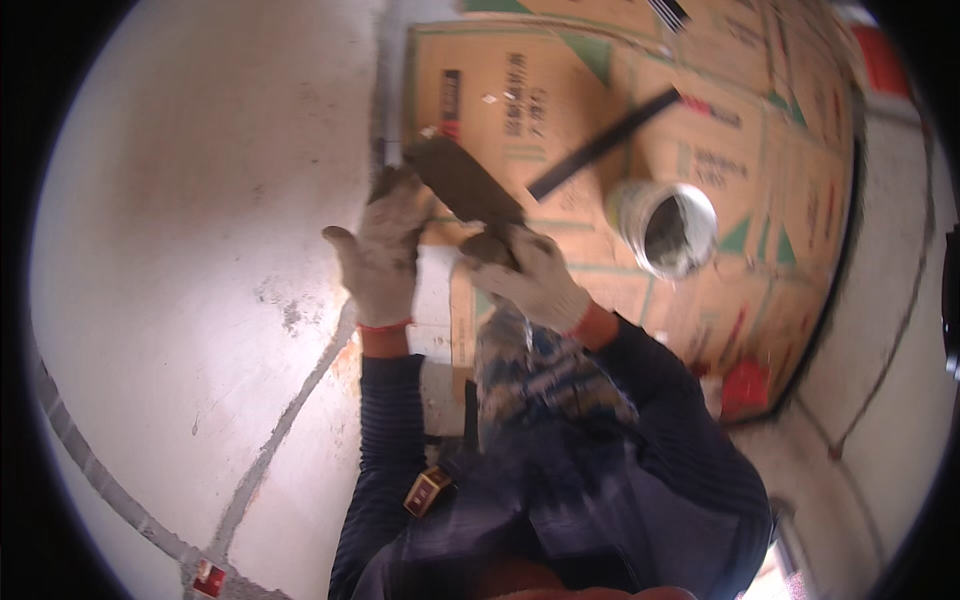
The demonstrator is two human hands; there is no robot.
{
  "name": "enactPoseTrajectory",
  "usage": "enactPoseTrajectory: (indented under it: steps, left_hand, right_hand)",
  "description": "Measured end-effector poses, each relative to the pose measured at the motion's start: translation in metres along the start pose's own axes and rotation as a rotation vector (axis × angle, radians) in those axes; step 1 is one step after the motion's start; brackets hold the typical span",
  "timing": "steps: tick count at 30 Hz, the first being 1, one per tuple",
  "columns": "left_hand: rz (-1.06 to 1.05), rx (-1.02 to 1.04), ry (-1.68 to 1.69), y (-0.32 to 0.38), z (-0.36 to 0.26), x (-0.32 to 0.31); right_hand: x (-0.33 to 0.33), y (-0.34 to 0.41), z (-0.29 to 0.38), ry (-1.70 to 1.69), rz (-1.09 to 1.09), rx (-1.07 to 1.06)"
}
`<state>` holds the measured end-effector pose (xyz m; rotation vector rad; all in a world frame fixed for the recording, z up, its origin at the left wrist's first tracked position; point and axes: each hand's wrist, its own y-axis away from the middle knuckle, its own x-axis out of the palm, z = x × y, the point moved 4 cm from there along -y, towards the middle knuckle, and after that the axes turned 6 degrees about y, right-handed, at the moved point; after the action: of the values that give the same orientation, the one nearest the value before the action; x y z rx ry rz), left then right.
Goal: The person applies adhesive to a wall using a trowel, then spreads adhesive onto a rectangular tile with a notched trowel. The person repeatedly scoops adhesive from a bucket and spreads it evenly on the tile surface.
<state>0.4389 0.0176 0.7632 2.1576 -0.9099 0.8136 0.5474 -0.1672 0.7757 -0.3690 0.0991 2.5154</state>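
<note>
Both hands wear pale knitted work gloves with red cuffs. My right hand [536, 281] is closed around the handle end of a flat trowel-like tool [469, 180], whose dark blade looks coated with grey-brown mortar. The blade points up and left, its tip close to my left hand [390, 251]. My left hand is raised beside the wall with the thumb spread; dark material shows at its fingertips, and whether it grips anything is unclear. A white bucket [652, 225] with grey mortar inside stands to the right of my right hand. A dark straight bar [604, 144] lies above the bucket.
Flattened cardboard [675, 315] with printing covers the floor. A pale wall [210, 187] with grey filled channels rises at the left, with a red box [209, 578] low in it. A red object [745, 386] lies at the cardboard's lower right. Another wall [892, 247] stands at the right.
</note>
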Motion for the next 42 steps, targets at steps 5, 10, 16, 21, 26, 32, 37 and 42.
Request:
enactPoseTrajectory:
  steps: [5,10,16,21,26,32,37,42]
  left_hand:
    - [-0.388,-0.152,-0.396,0.126,0.008,-0.088]
    - [-0.924,-0.342,-0.439,0.222,0.0,-0.142]
    - [-0.485,-0.365,-0.745,0.15,0.048,-0.066]
    - [0.004,-0.492,-1.035,0.038,0.185,0.016]
    - [-0.13,-0.818,-0.978,-0.036,0.373,0.054]
    - [-0.139,-0.88,-1.185,-0.099,0.559,0.049]
    - [-0.242,-0.888,-1.361,-0.131,0.655,0.016]
    - [-0.279,-0.978,-1.057,-0.141,0.711,-0.007]
  right_hand:
    - [-0.013,0.109,-0.002,-0.797,0.037,0.611]
    - [-0.032,0.192,-0.016,-0.409,0.03,0.796]
    - [-0.091,0.259,-0.066,-0.371,-0.275,0.814]
    - [-0.165,0.312,-0.149,-0.74,-0.594,0.859]
    - [-0.244,0.39,-0.288,-0.745,-1.042,0.98]
    - [-0.305,0.479,-0.486,-0.684,-1.303,1.078]
    - [-0.329,0.472,-0.594,-0.549,-1.165,1.177]
    - [-0.326,0.486,-0.623,-0.8,-1.024,1.241]
